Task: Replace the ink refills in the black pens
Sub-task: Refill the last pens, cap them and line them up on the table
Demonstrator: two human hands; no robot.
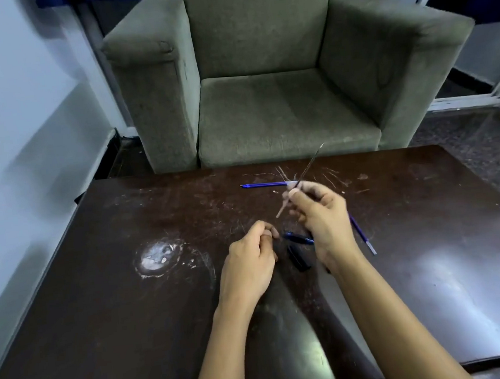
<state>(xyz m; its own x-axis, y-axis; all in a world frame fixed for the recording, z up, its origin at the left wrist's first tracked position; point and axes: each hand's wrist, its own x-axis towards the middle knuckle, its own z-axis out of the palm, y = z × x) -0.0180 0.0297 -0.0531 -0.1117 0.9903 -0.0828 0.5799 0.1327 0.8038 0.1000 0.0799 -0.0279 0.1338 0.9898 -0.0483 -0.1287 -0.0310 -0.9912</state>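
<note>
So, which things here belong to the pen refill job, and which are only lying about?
For the job: thin refill in the right hand; far blue refill; near blue refill; black pen pieces on the table.
Only there: green armchair; white stain.

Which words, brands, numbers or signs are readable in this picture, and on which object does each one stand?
None can be read. The black pen parts, the far blue refill, the near blue refill and the thin refill pinched by the right hand show no legible print: any marking is too small or blurred. The table and armchair bear no label.
</note>
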